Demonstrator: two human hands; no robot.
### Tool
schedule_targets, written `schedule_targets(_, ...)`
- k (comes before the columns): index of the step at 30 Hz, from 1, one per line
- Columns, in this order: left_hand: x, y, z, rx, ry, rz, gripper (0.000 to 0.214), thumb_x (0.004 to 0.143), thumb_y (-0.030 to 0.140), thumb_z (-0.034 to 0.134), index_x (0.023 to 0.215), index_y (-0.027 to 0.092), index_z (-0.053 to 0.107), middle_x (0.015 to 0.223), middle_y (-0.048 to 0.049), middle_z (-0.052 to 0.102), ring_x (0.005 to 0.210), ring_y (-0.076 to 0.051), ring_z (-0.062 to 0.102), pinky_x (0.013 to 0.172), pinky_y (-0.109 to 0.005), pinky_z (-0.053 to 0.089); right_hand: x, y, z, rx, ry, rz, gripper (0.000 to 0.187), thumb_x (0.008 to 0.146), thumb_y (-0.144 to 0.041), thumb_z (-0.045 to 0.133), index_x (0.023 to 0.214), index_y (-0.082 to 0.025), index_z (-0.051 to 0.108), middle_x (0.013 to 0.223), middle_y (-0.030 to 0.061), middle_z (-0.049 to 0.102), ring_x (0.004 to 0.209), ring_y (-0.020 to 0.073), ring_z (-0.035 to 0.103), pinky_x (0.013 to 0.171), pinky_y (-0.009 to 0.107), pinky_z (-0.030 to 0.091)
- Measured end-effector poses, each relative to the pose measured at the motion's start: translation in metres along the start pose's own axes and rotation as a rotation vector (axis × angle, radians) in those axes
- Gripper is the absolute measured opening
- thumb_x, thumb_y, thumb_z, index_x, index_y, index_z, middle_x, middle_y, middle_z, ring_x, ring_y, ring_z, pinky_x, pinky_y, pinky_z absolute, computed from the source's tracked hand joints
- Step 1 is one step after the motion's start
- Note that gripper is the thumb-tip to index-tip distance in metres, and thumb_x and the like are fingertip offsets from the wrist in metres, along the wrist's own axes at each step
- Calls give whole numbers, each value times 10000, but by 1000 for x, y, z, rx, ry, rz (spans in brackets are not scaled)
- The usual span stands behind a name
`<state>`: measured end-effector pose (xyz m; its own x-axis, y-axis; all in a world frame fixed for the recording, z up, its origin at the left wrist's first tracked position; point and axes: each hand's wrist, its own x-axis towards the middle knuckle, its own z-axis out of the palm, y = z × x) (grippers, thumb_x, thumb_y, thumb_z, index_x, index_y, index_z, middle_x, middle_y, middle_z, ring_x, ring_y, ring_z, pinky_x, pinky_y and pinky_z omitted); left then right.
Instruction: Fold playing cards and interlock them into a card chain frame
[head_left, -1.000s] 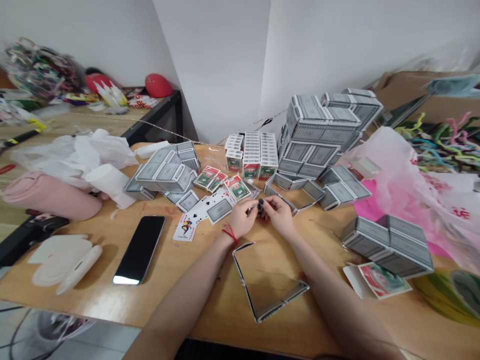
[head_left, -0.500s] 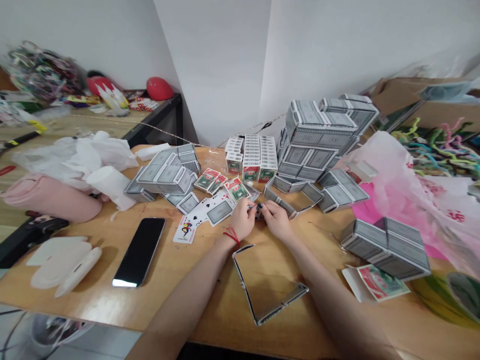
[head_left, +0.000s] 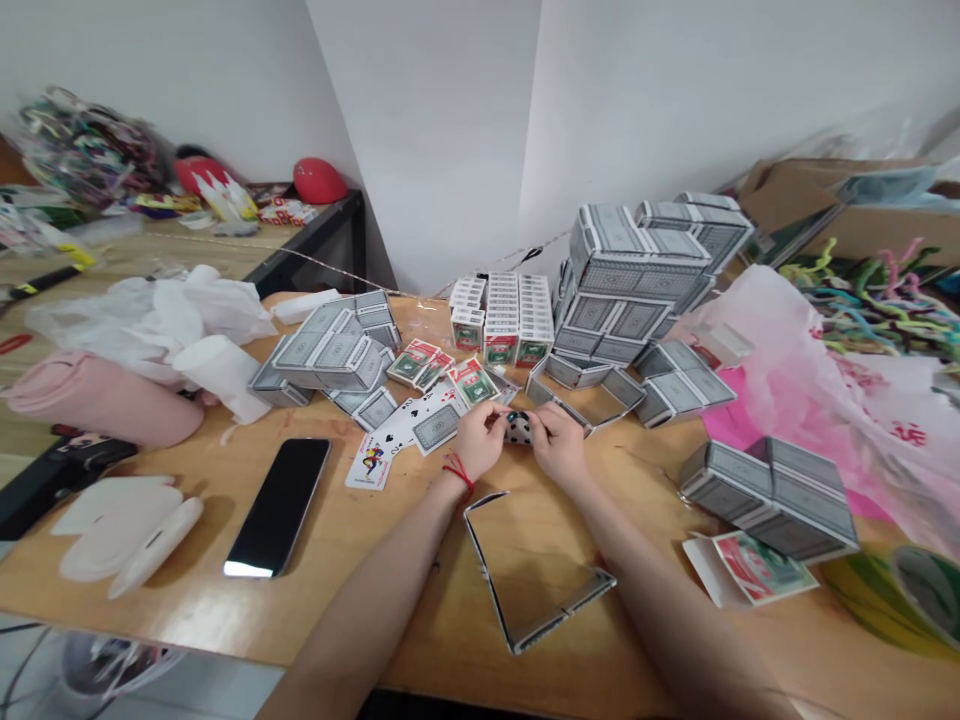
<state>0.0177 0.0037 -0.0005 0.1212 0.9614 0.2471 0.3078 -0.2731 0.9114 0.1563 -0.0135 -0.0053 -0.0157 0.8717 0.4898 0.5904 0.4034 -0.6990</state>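
Pale walls (head_left: 427, 130) meet behind a wooden surface (head_left: 360, 530). Near its middle, the left hand (head_left: 480, 445) and right hand (head_left: 559, 440) grasp a small card piece (head_left: 519, 430) with dark marks, the fingers of each pinching one end. Taking that piece as the clock's centre, a bent card strip (head_left: 566, 612) stands at six o'clock, between the forearms. Loose playing cards (head_left: 435, 425) spread near the left hand at nine o'clock, and a phone (head_left: 279, 505) lies farther off between eight and nine. Rows of card boxes (head_left: 501, 310) sit at twelve. Just beyond the right hand, toward two, is an open card frame (head_left: 626, 385); behind it rises a stack of grey blocks (head_left: 637, 270). At four o'clock lies a tape roll (head_left: 862, 600).
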Motion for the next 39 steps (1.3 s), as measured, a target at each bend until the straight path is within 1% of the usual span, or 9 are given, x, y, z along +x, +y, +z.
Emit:
schedule_targets(6,4,-5,-5,-17,-78,-16,130,755,166,514,773,156,642,772,-40,662,690,-139,594,651,-264,479,-2,-2,0,-54,10,-28,304,861,-291,376,658,-198,582,656,48,549,631,152,509,590,277,398)
schedule_targets(11,6,-3,-8,-36,-123,-16,165,772,151,490,768,165,654,773,-38,671,719,-145,609,685,-273,488,-1,-4,-1,-73,46,-5,310,862,-288,380,635,-195,570,651,45,538,617,147,498,584,275,390)
schedule_targets(14,5,-1,-10,-14,-108,4,178,766,132,483,768,171,657,775,-36,673,719,-145,609,690,-279,493,0,-4,-2,-43,44,24,309,860,-297,385,632,-193,566,640,42,531,605,148,491,588,281,391)
schedule_targets(18,3,-3,-9,-42,-65,3,136,757,183,518,778,155,649,779,-51,669,700,-141,606,652,-262,495,3,-2,-1,29,26,50,300,855,-320,393,653,-195,577,632,39,548,617,155,504,601,289,403)
schedule_targets(21,2,-6,-7,-59,-52,-8,124,748,219,541,763,145,640,744,-48,660,652,-131,596,605,-245,487,2,-1,-1,49,5,43,250,839,-323,427,704,-200,599,668,44,590,646,164,526,624,299,417)
schedule_targets(23,2,-6,-7,-55,-49,-5,116,743,222,550,753,147,638,742,-47,660,653,-131,595,606,-246,487,2,-1,-1,45,-2,22,223,832,-308,440,725,-205,607,684,45,604,657,168,529,641,308,423)
schedule_targets(30,2,-2,-10,-80,-121,10,120,756,207,538,778,153,643,765,-48,668,690,-139,611,662,-264,499,1,-4,-1,-22,54,-32,231,834,-265,427,696,-211,604,653,42,593,645,175,508,652,328,410)
schedule_targets(36,2,0,-13,-119,-158,30,133,745,174,530,788,162,655,805,-46,675,745,-143,620,702,-267,497,2,-5,-3,-18,76,4,241,836,-265,421,682,-208,597,650,36,595,648,173,512,667,324,407)
schedule_targets(39,2,-1,-13,-155,-168,-8,149,716,153,535,790,158,664,801,-41,680,727,-136,619,684,-253,496,2,-5,-3,-12,84,17,250,834,-273,425,670,-205,601,647,39,598,643,172,516,662,316,406)
